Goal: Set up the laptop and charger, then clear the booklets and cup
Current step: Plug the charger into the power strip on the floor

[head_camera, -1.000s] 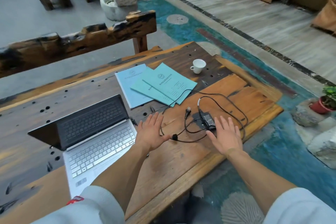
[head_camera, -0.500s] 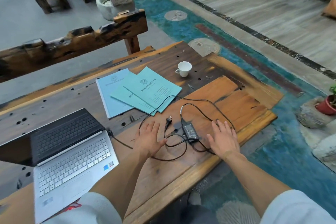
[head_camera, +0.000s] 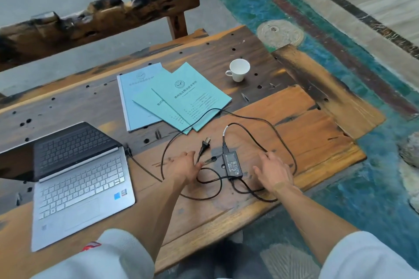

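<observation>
Beside charger point(head_camera: 232, 164): both hands point(head_camera: 184, 166) flat, fingers fwd.

Teal booklets point(head_camera: 181, 99), white cup point(head_camera: 238, 72), silver laptop point(head_camera: 77, 186) (black charger point(head_camera: 232, 164)).

light: soft, even daylight | shadows: faint | edges: wide-angle bending | blur: slight

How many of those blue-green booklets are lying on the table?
3. A pale blue booklet lies leftmost, a middle teal booklet overlaps it, and a top teal booklet lies rightmost, nearest the cup. More could be hidden beneath.
</observation>
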Available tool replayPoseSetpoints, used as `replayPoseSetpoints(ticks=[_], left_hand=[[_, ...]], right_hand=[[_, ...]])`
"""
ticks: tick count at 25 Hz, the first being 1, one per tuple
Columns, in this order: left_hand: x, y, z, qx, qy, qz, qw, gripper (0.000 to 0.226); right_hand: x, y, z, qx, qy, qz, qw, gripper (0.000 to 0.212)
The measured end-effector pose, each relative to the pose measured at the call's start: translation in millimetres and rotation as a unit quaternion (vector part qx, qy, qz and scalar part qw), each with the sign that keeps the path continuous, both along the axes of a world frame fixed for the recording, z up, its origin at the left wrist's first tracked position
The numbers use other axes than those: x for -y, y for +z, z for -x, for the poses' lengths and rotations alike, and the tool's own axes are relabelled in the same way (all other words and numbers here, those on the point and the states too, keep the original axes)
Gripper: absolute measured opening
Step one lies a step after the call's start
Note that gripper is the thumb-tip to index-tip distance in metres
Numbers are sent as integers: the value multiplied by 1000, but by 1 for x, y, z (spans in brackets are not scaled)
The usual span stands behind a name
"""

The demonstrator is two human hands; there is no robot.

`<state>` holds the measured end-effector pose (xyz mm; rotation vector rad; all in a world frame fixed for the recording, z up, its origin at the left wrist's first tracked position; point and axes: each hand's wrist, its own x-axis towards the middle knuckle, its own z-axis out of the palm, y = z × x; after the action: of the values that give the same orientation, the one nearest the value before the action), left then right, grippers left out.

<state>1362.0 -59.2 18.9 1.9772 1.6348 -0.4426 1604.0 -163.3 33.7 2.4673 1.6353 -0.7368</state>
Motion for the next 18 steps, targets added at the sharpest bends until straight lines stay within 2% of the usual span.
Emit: replayPoseSetpoints(ticks=[7, 12, 15, 18], left_hand=[[-38, -37, -11, -28, 39, 40, 998, 49], [-47, -59, -22, -44, 36, 29, 998, 37], [-44, -66, -28, -34, 12, -8, 999, 22], [-44, -68, -29, -19, 4, -5, 1000, 19]], right_hand=[[-47, -38, 22, -89, -58, 50, 993, 68], [-76, -64, 47, -70, -77, 71, 992, 74], [-82, -71, 57, -43, -72, 74, 994, 69], [-84, -73, 59, -48, -57, 47, 996, 57]])
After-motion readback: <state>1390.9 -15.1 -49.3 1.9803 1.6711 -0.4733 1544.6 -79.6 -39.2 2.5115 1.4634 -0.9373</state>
